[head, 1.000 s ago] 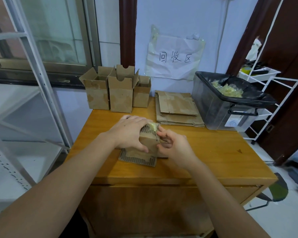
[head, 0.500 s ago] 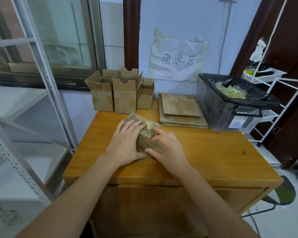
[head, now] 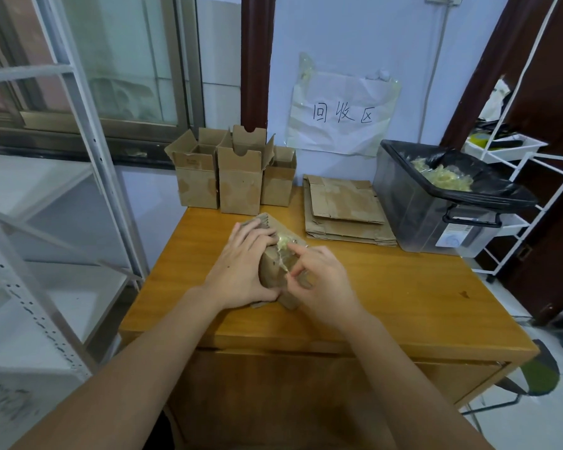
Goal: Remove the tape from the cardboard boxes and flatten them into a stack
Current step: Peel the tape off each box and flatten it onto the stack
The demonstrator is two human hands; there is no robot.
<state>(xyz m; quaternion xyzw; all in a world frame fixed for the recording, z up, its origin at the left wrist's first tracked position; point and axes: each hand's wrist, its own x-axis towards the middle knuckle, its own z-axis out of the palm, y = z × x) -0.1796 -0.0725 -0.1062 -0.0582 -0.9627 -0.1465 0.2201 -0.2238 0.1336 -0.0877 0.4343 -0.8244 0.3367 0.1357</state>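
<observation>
While pinned against wooden surface (head: 403,287) by left hand (head: 241,274), cardboard box (head: 275,271) stays put for peeling: fingers curled over far edge, thumb on near face. Right hand (head: 319,277) pinching clear tape (head: 283,246) at seam, fingertips closed on strip. Box between both grips, centre of surface. Flattened stack (head: 345,209) behind right, beside black bin (head: 436,216) holding peeled tape. Three upright boxes (head: 238,183) waiting by wall.
</observation>
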